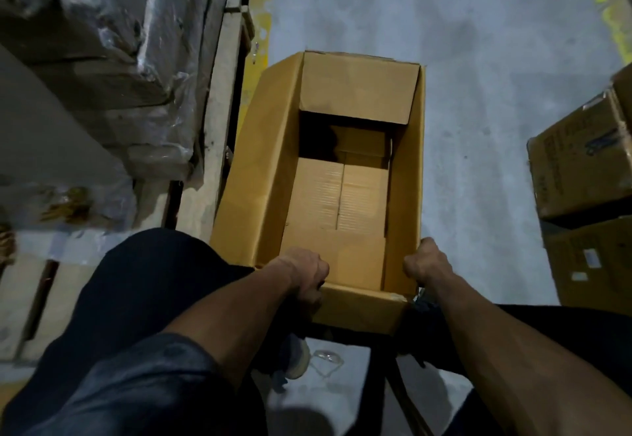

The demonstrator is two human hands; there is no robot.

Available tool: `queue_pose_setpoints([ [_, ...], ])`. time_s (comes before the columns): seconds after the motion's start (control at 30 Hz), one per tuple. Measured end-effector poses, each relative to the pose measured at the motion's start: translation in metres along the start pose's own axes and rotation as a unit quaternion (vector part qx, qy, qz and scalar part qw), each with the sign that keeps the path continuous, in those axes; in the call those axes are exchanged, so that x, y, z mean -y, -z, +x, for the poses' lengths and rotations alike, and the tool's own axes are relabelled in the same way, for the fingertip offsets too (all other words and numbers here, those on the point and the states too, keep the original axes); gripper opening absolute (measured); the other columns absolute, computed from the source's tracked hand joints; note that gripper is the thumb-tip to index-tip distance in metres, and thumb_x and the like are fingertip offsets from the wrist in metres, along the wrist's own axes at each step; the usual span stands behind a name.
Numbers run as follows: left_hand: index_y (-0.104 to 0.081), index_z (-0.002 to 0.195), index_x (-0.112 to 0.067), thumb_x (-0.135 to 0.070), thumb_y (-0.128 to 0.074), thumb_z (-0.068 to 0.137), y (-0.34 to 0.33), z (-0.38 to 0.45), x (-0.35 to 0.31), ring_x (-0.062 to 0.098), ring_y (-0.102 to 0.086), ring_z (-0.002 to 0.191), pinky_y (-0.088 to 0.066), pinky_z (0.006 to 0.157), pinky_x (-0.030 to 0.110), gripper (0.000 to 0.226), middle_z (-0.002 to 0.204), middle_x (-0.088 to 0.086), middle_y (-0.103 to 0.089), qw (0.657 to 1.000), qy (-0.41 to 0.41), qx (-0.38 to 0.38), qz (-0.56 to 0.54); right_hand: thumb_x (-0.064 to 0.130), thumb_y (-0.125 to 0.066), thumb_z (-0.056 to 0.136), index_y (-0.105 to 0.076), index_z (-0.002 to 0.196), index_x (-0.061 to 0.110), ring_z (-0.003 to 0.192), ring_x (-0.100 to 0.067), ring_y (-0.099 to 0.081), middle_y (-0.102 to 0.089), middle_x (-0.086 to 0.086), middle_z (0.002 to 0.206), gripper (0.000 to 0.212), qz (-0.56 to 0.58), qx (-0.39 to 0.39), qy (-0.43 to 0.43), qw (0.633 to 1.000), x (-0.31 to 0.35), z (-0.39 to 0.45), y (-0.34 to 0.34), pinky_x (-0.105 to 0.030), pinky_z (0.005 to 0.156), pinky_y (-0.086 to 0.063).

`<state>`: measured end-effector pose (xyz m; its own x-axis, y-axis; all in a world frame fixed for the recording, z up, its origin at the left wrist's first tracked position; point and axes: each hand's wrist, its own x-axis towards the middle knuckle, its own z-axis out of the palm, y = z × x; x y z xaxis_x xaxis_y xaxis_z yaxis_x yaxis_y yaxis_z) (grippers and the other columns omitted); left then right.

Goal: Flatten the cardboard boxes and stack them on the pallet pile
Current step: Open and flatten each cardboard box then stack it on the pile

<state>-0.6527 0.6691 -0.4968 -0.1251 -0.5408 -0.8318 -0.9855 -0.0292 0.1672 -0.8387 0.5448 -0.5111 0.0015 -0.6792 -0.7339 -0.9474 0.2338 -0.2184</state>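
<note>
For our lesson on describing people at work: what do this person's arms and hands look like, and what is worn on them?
Both forearms are bare, with no sleeves reaching them. The left hand and right hand wear no gloves, and no watch, ring or band shows at either wrist. Dark trousers cover the legs below the arms.

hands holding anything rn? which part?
Both hands grip the open cardboard box at its near rim: left hand at the near-left corner, right hand at the near-right corner.
</note>
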Motion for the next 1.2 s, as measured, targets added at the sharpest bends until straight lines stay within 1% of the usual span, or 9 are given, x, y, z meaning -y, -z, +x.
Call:
queue_pose_setpoints([
  [0.17,-0.059,0.128,-0.019,-0.078,-0.048,0.083,0.005,0.019,0.022,0.02,-0.058,0.105,-0.049,0.092,0.038,0.075,0.121,0.003,-0.063,0.973,0.047,-0.037,-0.225,0.025,-0.058,0.097,-0.04,0.111,0.016,0.086,-0.028,-0.057,-0.051,-0.005,0.091,0.024,0.058,-0.024,-0.002,0.998,0.017,0.01,0.012,-0.04,0.075,-0.049],
  [0.3,-0.068,0.1,-0.019,-0.06,-0.051,0.094,0.037,0.05,0.043,0.017,-0.063,0.092,-0.053,0.084,0.036,0.045,0.099,0.0,-0.068,0.862,0.057,-0.158,-0.478,0.019,-0.058,0.099,-0.036,0.104,0.016,0.069,-0.018,-0.046,-0.043,-0.001,0.081,0.022,0.115,-0.064,0.038,0.991,0.05,0.045,0.03,-0.037,0.068,-0.042],
  [0.37,-0.068,0.102,-0.014,-0.049,-0.052,0.098,0.06,0.07,0.054,0.019,-0.066,0.087,-0.055,0.08,0.037,0.038,0.101,0.003,-0.069,0.742,0.071,-0.212,-0.632,0.018,-0.059,0.098,-0.037,0.107,0.016,0.077,-0.021,-0.048,-0.046,-0.002,0.086,0.024,0.127,-0.08,0.061,0.987,0.072,0.063,0.042,-0.036,0.072,-0.04],
  [0.43,-0.065,0.105,-0.011,-0.045,-0.049,0.101,0.088,0.091,0.066,0.021,-0.068,0.086,-0.055,0.073,0.033,0.038,0.106,0.009,-0.066,0.574,0.067,-0.209,-0.789,0.02,-0.06,0.097,-0.042,0.117,0.015,0.087,-0.025,-0.048,-0.047,-0.005,0.097,0.027,0.135,-0.093,0.073,0.984,0.092,0.084,0.054,-0.037,0.075,-0.041],
  [0.53,-0.051,0.138,-0.005,-0.047,-0.046,0.101,0.124,0.125,0.086,0.03,-0.06,0.12,-0.053,0.09,0.037,0.056,0.135,0.018,-0.059,0.356,0.046,-0.177,-0.916,0.02,-0.057,0.099,-0.042,0.115,0.013,0.079,-0.023,-0.048,-0.046,-0.004,0.09,0.023,0.136,-0.097,0.075,0.983,0.119,0.117,0.069,-0.037,0.073,-0.04],
  [0.63,-0.041,0.146,-0.003,-0.038,-0.051,0.1,0.15,0.156,0.099,0.034,-0.049,0.134,-0.043,0.108,0.042,0.058,0.145,0.019,-0.05,0.216,0.019,-0.175,-0.961,0.017,-0.056,0.1,-0.049,0.125,0.007,0.08,-0.023,-0.048,-0.054,-0.01,0.1,0.028,0.127,-0.112,0.06,0.984,0.137,0.143,0.074,-0.034,0.067,-0.04],
  [0.87,-0.034,0.15,-0.002,-0.042,-0.047,0.102,0.194,0.202,0.103,0.037,-0.039,0.141,-0.033,0.117,0.046,0.064,0.152,0.021,-0.04,0.103,0.006,-0.186,-0.977,0.016,-0.056,0.1,-0.052,0.127,0.011,0.086,-0.023,-0.047,-0.053,-0.006,0.104,0.028,0.109,-0.165,0.036,0.98,0.143,0.155,0.06,-0.036,0.07,-0.04],
  [1.07,-0.025,0.155,-0.008,-0.071,-0.021,0.097,0.214,0.186,0.085,0.038,-0.023,0.148,-0.021,0.12,0.051,0.085,0.161,0.018,-0.023,-0.069,-0.034,-0.214,-0.974,0.015,-0.055,0.099,-0.053,0.123,0.01,0.079,-0.019,-0.047,-0.048,-0.001,0.089,0.024,0.099,-0.164,0.031,0.981,0.144,0.151,0.062,-0.032,0.067,-0.038],
  [1.2,-0.03,0.154,-0.011,-0.051,-0.025,0.103,0.231,0.159,0.08,0.038,-0.027,0.147,-0.028,0.116,0.053,0.066,0.16,0.016,-0.028,-0.071,-0.099,-0.223,-0.967,0.016,-0.055,0.1,-0.053,0.124,0.009,0.077,-0.019,-0.046,-0.05,-0.002,0.09,0.025,0.092,-0.16,0.033,0.982,0.145,0.145,0.064,-0.031,0.065,-0.035],
])
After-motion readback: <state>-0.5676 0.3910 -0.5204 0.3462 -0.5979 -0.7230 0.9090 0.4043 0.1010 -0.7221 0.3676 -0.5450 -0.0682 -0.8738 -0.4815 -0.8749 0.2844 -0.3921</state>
